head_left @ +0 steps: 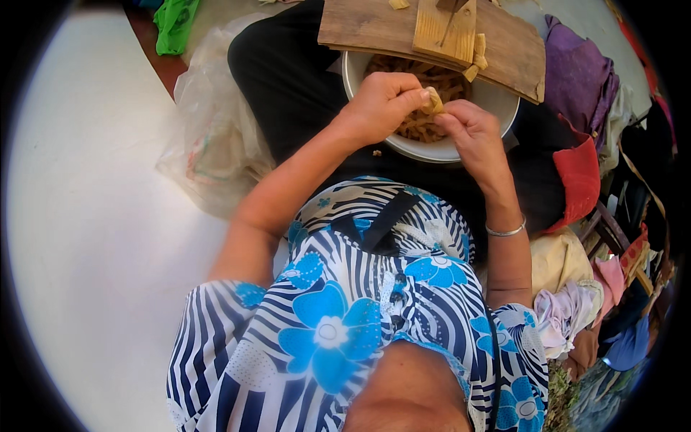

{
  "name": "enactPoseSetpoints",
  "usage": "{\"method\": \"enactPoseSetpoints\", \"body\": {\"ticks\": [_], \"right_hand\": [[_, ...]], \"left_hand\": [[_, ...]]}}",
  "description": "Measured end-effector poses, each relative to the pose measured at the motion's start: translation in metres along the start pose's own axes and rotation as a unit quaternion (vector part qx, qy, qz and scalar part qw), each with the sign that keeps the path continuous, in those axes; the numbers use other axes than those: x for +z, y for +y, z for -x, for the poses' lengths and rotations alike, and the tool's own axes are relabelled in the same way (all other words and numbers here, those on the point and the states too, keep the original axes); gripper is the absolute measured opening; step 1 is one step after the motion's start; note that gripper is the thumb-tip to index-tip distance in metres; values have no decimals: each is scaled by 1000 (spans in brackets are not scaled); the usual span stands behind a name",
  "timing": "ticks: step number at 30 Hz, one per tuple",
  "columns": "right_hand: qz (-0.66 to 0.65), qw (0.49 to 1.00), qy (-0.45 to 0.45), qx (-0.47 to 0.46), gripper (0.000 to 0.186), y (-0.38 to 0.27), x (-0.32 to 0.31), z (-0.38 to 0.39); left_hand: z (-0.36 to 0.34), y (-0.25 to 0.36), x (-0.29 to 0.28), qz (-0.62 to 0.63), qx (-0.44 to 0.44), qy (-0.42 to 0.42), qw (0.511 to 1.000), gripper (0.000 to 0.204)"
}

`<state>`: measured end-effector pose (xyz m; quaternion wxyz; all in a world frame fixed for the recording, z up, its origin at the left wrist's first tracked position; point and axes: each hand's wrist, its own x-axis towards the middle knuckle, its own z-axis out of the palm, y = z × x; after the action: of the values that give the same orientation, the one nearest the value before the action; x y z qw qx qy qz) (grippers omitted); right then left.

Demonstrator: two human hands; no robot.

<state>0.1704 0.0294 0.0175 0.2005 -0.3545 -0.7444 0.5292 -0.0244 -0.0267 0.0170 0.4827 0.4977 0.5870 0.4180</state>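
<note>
Over a white round basin [433, 153], my left hand [383, 106] and my right hand [475, 137] meet, fingertips pinched from both sides on a small yellow-brown piece [434, 102]. Its exact kind I cannot make out; it looks soft and fibrous. Many similar brown strips [417, 129] lie inside the basin below. Across the basin's far side rests a wooden board [374, 29], carrying a smaller pale wood block [445, 32] with a dark metal part on top. A few yellowish pieces [476, 57] sit at the block's right edge.
The basin stands between my dark-clad legs [288, 79]. To the left are a clear plastic bag [216, 122], a green bag [175, 25] and a pale smooth surface [86, 216]. Purple cloth [579, 72], red cloth [577, 176] and heaped fabrics [568, 309] crowd the right side.
</note>
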Motion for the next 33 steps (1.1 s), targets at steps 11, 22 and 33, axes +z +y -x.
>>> {"method": "enactPoseSetpoints", "body": {"ticks": [11, 22, 33], "right_hand": [[187, 966, 101, -149, 9, -1, -21, 3], [-62, 995, 71, 33, 12, -2, -32, -7], [-177, 972, 156, 11, 13, -2, -50, -46]], "left_hand": [[6, 4, -28, -220, 133, 45, 965, 24], [-29, 16, -2, -93, 72, -89, 989, 19], [-70, 20, -13, 147, -21, -31, 988, 20]]}}
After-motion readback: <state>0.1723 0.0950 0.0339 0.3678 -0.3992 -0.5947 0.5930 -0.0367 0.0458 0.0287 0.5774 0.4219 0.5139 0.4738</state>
